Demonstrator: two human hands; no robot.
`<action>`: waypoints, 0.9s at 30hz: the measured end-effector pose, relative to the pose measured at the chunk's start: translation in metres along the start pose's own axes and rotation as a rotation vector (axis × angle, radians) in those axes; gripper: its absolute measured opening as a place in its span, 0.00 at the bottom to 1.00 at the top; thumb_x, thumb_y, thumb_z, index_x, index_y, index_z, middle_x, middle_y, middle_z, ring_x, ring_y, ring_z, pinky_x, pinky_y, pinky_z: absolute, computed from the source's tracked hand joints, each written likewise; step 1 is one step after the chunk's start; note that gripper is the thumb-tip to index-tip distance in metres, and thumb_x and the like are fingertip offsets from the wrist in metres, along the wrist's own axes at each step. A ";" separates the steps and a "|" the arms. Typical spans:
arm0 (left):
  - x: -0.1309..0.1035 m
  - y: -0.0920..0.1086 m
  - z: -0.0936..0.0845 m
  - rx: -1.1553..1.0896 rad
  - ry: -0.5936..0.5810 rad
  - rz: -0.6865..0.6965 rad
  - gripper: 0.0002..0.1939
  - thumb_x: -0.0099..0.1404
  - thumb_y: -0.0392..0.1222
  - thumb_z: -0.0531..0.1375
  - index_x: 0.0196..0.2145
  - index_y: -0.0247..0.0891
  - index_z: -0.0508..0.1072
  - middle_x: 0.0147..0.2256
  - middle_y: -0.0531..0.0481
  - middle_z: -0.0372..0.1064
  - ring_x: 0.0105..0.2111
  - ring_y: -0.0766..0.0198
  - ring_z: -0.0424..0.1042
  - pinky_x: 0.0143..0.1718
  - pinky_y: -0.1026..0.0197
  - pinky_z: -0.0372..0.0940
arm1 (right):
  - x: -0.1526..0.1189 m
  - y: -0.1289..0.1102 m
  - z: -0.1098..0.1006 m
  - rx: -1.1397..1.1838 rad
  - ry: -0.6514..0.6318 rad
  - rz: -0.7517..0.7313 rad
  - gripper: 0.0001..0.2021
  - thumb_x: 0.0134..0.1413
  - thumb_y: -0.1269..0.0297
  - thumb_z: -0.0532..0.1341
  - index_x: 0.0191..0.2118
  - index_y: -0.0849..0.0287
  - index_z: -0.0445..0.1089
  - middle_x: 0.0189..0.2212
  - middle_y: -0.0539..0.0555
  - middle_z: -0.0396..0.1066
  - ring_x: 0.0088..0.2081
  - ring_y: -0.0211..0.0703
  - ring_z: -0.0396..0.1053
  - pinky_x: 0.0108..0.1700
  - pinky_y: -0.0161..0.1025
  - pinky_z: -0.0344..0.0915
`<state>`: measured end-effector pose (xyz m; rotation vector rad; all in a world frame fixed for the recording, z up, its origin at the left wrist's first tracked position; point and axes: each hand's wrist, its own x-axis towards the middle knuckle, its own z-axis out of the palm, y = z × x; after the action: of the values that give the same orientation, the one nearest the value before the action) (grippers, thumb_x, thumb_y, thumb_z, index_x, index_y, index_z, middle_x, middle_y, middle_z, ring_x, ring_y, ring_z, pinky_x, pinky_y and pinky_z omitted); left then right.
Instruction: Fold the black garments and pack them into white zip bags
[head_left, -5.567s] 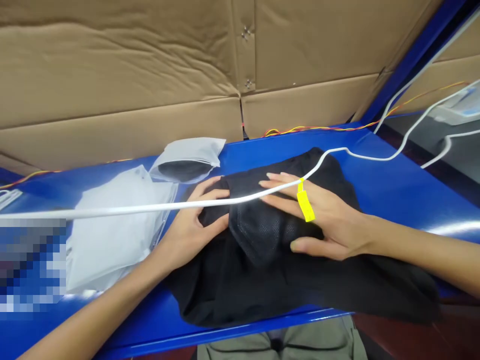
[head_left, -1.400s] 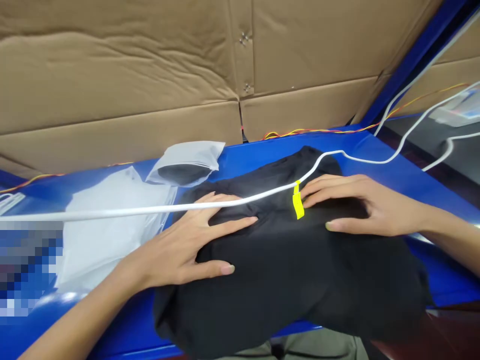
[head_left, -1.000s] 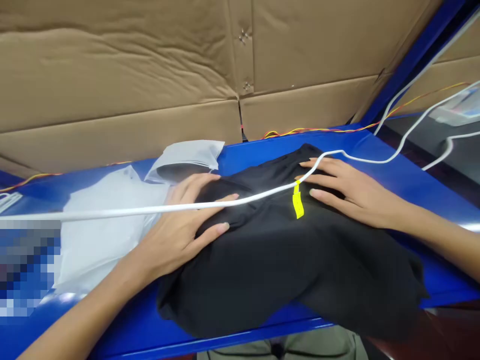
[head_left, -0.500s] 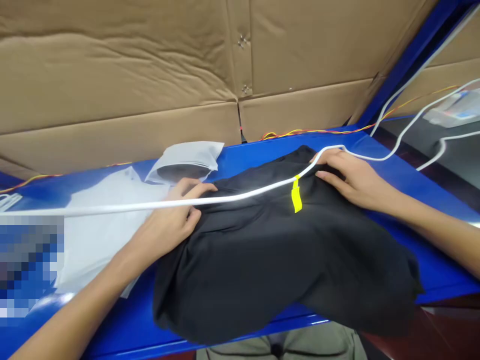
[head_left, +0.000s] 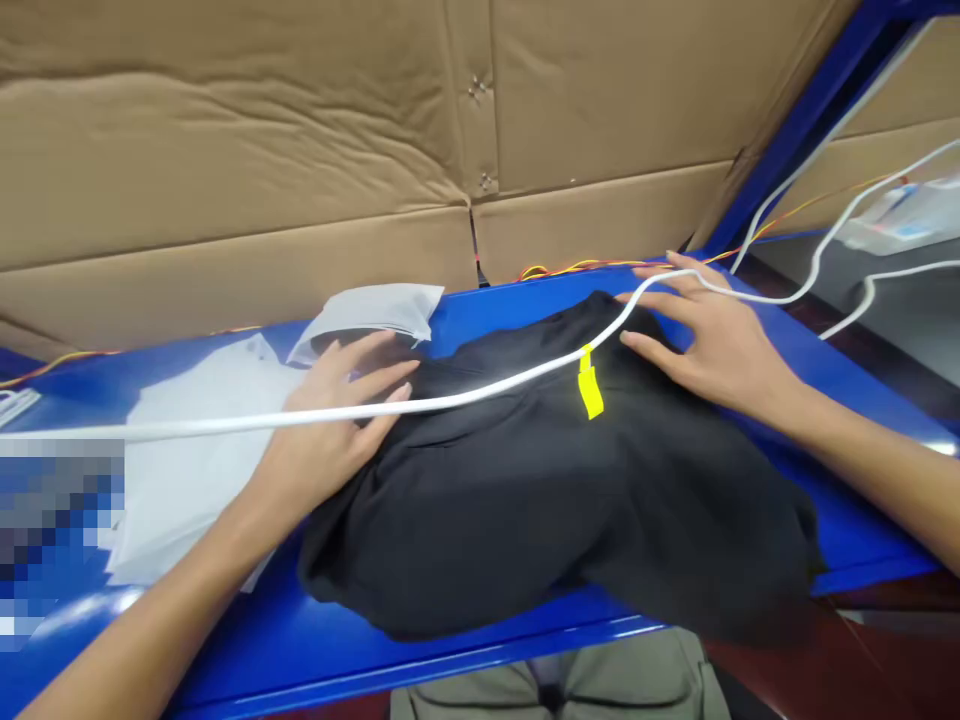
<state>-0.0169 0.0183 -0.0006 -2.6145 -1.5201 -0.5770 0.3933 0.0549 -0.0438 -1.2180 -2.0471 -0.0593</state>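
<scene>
A black cloth item point(head_left: 480, 510) lies spread on the blue table, its lower right part hanging over the front edge. My left hand point(head_left: 330, 425) rests at its upper left edge with the fingers apart. At the upper right of the cloth, my right hand point(head_left: 712, 340) is spread, its thumb and fingertips over the fabric. A white cable point(head_left: 480, 392) runs across the view in front of the cloth and both hands. From the cable hangs a bright yellow tag point(head_left: 591, 393).
White bags point(head_left: 202, 450) lie on the blue table point(head_left: 247, 640) at the left, and another white bag point(head_left: 375, 305) sits behind my left hand. Cardboard point(head_left: 240, 130) covers the back. Red and yellow wires point(head_left: 585, 266) run along the rear edge. A clear plastic package point(head_left: 904, 215) is at the right.
Both hands have loosened and spread their fingers; the right fingers now reach farther up. The cloth's front edge has shifted slightly upward in view.
</scene>
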 end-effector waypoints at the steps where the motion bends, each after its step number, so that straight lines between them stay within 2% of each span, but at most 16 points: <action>1: -0.001 0.003 -0.003 -0.023 -0.003 0.044 0.22 0.79 0.50 0.52 0.62 0.44 0.76 0.69 0.45 0.66 0.69 0.45 0.65 0.75 0.38 0.53 | -0.001 -0.008 -0.003 0.010 -0.055 -0.047 0.18 0.67 0.52 0.64 0.56 0.55 0.78 0.64 0.61 0.73 0.71 0.67 0.62 0.73 0.67 0.56; 2: -0.002 0.007 -0.006 -0.063 -0.015 0.110 0.23 0.80 0.50 0.51 0.66 0.47 0.72 0.71 0.47 0.63 0.71 0.47 0.63 0.77 0.38 0.49 | -0.004 -0.017 -0.005 0.041 -0.121 -0.101 0.19 0.69 0.50 0.63 0.57 0.53 0.78 0.64 0.61 0.73 0.71 0.65 0.63 0.73 0.66 0.57; 4: -0.003 0.016 -0.010 -0.168 -0.088 0.281 0.27 0.81 0.52 0.50 0.74 0.55 0.60 0.76 0.51 0.54 0.75 0.48 0.55 0.78 0.37 0.43 | -0.010 -0.036 -0.010 0.195 -0.333 -0.222 0.25 0.69 0.45 0.62 0.64 0.52 0.73 0.66 0.60 0.72 0.72 0.62 0.61 0.74 0.64 0.57; 6: -0.004 0.025 -0.012 -0.237 -0.233 0.438 0.33 0.79 0.61 0.52 0.77 0.60 0.51 0.79 0.53 0.40 0.78 0.41 0.45 0.78 0.32 0.38 | -0.016 -0.052 -0.013 0.307 -0.551 -0.308 0.41 0.63 0.36 0.65 0.75 0.50 0.61 0.75 0.62 0.57 0.77 0.66 0.51 0.75 0.68 0.52; 7: -0.004 0.029 -0.011 -0.235 -0.316 0.480 0.36 0.77 0.66 0.53 0.77 0.62 0.50 0.80 0.53 0.35 0.78 0.36 0.40 0.76 0.27 0.36 | -0.019 -0.056 -0.014 0.331 -0.633 -0.364 0.49 0.59 0.32 0.66 0.77 0.48 0.54 0.78 0.63 0.50 0.78 0.70 0.45 0.75 0.73 0.46; 8: -0.004 0.031 -0.009 -0.223 -0.393 0.505 0.39 0.75 0.69 0.55 0.77 0.63 0.50 0.80 0.53 0.32 0.78 0.32 0.37 0.75 0.23 0.34 | -0.021 -0.058 -0.014 0.331 -0.691 -0.399 0.52 0.57 0.31 0.67 0.79 0.46 0.50 0.79 0.64 0.44 0.79 0.72 0.40 0.75 0.77 0.41; 10: -0.004 0.034 -0.005 -0.192 -0.519 0.515 0.42 0.72 0.70 0.58 0.77 0.65 0.49 0.80 0.51 0.30 0.78 0.27 0.34 0.71 0.16 0.35 | -0.022 -0.055 -0.013 0.306 -0.766 -0.440 0.50 0.60 0.35 0.68 0.79 0.44 0.46 0.80 0.63 0.38 0.79 0.73 0.34 0.74 0.79 0.35; 13: -0.005 0.033 -0.001 -0.180 -0.589 0.486 0.42 0.72 0.68 0.60 0.76 0.66 0.49 0.80 0.51 0.31 0.77 0.26 0.36 0.70 0.15 0.39 | -0.018 -0.038 -0.014 0.292 -0.784 -0.459 0.37 0.69 0.50 0.64 0.78 0.44 0.52 0.80 0.61 0.42 0.80 0.66 0.35 0.76 0.75 0.39; 16: -0.006 0.031 -0.002 -0.188 -0.574 0.475 0.39 0.74 0.67 0.59 0.76 0.67 0.48 0.80 0.53 0.33 0.78 0.29 0.37 0.72 0.17 0.36 | -0.012 -0.026 -0.018 0.316 -0.655 -0.442 0.27 0.70 0.57 0.63 0.71 0.49 0.65 0.75 0.62 0.56 0.77 0.62 0.50 0.74 0.65 0.53; 18: -0.006 0.032 -0.003 -0.193 -0.569 0.471 0.36 0.77 0.64 0.56 0.76 0.67 0.48 0.80 0.54 0.34 0.78 0.33 0.39 0.73 0.19 0.36 | -0.009 -0.027 -0.021 0.355 -0.523 -0.406 0.18 0.66 0.56 0.67 0.58 0.54 0.73 0.64 0.63 0.67 0.67 0.58 0.65 0.67 0.55 0.64; 20: -0.006 0.032 -0.004 -0.192 -0.566 0.456 0.32 0.80 0.61 0.54 0.76 0.69 0.49 0.80 0.56 0.34 0.78 0.36 0.38 0.74 0.21 0.37 | -0.010 -0.035 -0.025 0.444 -0.460 -0.390 0.13 0.62 0.53 0.70 0.44 0.56 0.73 0.50 0.59 0.72 0.51 0.51 0.72 0.53 0.46 0.69; 22: -0.007 0.032 -0.004 -0.199 -0.564 0.442 0.29 0.82 0.57 0.51 0.75 0.70 0.50 0.80 0.59 0.35 0.79 0.38 0.37 0.74 0.24 0.40 | -0.013 -0.047 -0.027 0.564 -0.523 -0.423 0.19 0.59 0.48 0.73 0.36 0.55 0.68 0.37 0.52 0.69 0.39 0.44 0.68 0.42 0.41 0.65; 24: -0.007 0.031 -0.003 -0.220 -0.561 0.428 0.26 0.83 0.55 0.49 0.74 0.70 0.53 0.79 0.61 0.36 0.79 0.40 0.38 0.75 0.26 0.42 | -0.019 -0.060 -0.028 0.623 -0.666 -0.487 0.23 0.53 0.45 0.75 0.35 0.55 0.66 0.33 0.48 0.66 0.34 0.40 0.63 0.39 0.41 0.60; 25: -0.007 0.031 -0.003 -0.234 -0.558 0.423 0.25 0.84 0.54 0.48 0.74 0.71 0.54 0.79 0.62 0.37 0.79 0.41 0.38 0.75 0.27 0.43 | -0.022 -0.065 -0.028 0.588 -0.726 -0.506 0.23 0.50 0.46 0.76 0.35 0.55 0.66 0.33 0.48 0.66 0.34 0.41 0.63 0.40 0.41 0.60; 27: -0.007 0.030 -0.004 -0.258 -0.551 0.411 0.25 0.84 0.53 0.48 0.73 0.71 0.56 0.79 0.63 0.38 0.79 0.42 0.39 0.76 0.28 0.41 | -0.026 -0.071 -0.029 0.479 -0.811 -0.509 0.20 0.46 0.58 0.77 0.37 0.56 0.66 0.37 0.50 0.68 0.37 0.43 0.65 0.44 0.43 0.62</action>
<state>0.0041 -0.0032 0.0045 -3.3502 -0.9748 -0.0081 0.3619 -0.0144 -0.0169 -0.4083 -2.7873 0.7502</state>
